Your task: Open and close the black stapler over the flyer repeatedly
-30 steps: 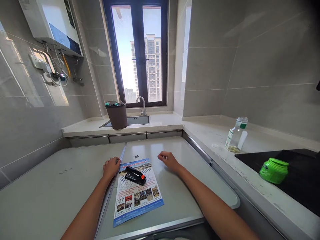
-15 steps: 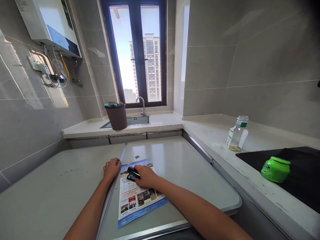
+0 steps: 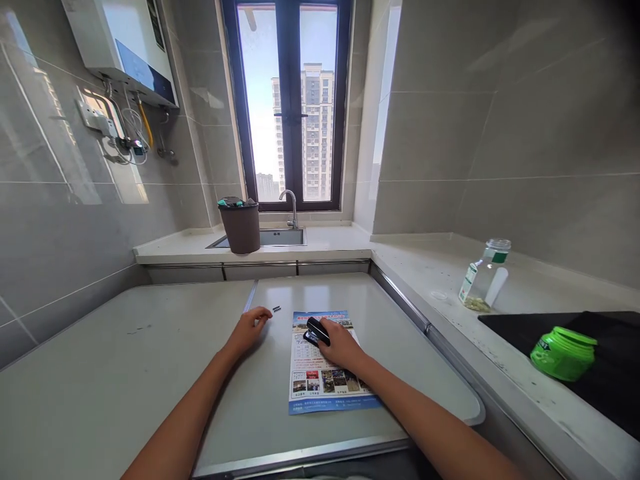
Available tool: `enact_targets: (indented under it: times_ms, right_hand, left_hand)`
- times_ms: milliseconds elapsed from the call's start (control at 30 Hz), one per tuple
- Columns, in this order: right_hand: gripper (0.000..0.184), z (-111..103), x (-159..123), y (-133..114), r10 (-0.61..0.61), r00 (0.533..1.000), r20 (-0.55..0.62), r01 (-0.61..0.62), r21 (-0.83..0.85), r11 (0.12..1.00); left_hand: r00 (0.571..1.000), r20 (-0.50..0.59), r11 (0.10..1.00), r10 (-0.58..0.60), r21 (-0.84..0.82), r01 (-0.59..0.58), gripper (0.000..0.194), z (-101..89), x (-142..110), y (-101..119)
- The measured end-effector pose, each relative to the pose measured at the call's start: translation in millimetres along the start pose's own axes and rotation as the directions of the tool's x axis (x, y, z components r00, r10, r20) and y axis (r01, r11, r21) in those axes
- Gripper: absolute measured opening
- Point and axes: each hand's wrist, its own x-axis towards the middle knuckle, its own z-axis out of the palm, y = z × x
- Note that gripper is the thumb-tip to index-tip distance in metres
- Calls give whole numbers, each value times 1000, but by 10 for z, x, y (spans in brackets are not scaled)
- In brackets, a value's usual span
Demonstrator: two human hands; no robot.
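My right hand (image 3: 340, 343) grips a black stapler (image 3: 317, 331) over a printed flyer (image 3: 320, 405). The stapler's jaws are spread apart at the end facing left. The flyer has blue bands, red lettering and small photos, and lies flat on the light grey folding table (image 3: 415, 373). My right forearm hides part of its right side. Over the table's middle seam is my left hand (image 3: 250, 329), its fingers curved and slightly apart, with nothing visible in them. Just beyond its fingertips lie small strips of staples (image 3: 277, 309).
Behind the table, a brown bin (image 3: 241, 229) stands by the sink (image 3: 283, 237) and faucet (image 3: 293, 210). On the right counter are a glass jar (image 3: 484, 277) with some contents, a clear lid (image 3: 439, 295) and a green jar (image 3: 564, 355) on a black surface (image 3: 610, 373).
The flyer has shifted right and turned straighter, with my right hand and the stapler moving right too. My left hand has come from the seam toward the staples. The camera view has turned slightly.
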Motion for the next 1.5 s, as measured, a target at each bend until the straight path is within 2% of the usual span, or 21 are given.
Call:
enact_targets:
  times_ms: [67, 133, 200, 267, 500, 667, 800, 900, 1100, 1167, 1300, 1500]
  right_hand:
    - [28, -13, -5, 3, -4, 1000, -19, 4, 33, 999]
    - [31, -28, 0, 7, -5, 1000, -29, 7, 68, 998]
    - [36, -52, 14, 26, -8, 999, -45, 12, 94, 996]
    - [43, -83, 35, 57, -20, 998, -66, 27, 112, 993]
    - [48, -114, 84, 136, -64, 997, -44, 69, 134, 989]
    - [48, -113, 63, 118, -92, 995, -31, 96, 145, 985]
    - [42, -207, 88, 113, -106, 992, -65, 116, 186, 976]
    - [27, -289, 142, 168, -35, 987, -157, 68, 208, 976]
    - [44, -336, 207, 381, 216, 938, -271, -141, 271, 952]
    - [44, -330, 201, 413, 252, 931, -265, -187, 247, 951]
    - [39, -320, 193, 401, 264, 945, -193, -227, 192, 955]
    - [34, -262, 199, 395, 188, 978, -85, -173, 162, 972]
  left_hand:
    - [984, 149, 995, 97, -51, -90, 35, 146, -39, 191]
    - [944, 273, 983, 186, -63, -175, 46, 267, -81, 316]
    - [902, 358, 969, 241, -34, -245, 56, 334, -110, 369]
    - [879, 396, 957, 266, 1, -289, 58, 344, -122, 376]
    - [867, 408, 947, 285, 21, -321, 53, 254, -129, 429]
    - [852, 418, 940, 313, -6, -342, 48, 264, -137, 466]
    - [838, 433, 935, 332, -30, -354, 45, 281, -130, 447]
    - [834, 435, 931, 340, -34, -362, 44, 278, -124, 451]
    - [829, 445, 931, 338, -31, -363, 43, 272, -119, 470]
    - [832, 445, 934, 333, -31, -357, 44, 274, -120, 465]
    - [833, 445, 937, 328, -41, -347, 43, 264, -128, 465]
    - [834, 434, 934, 341, -61, -351, 44, 257, -127, 478]
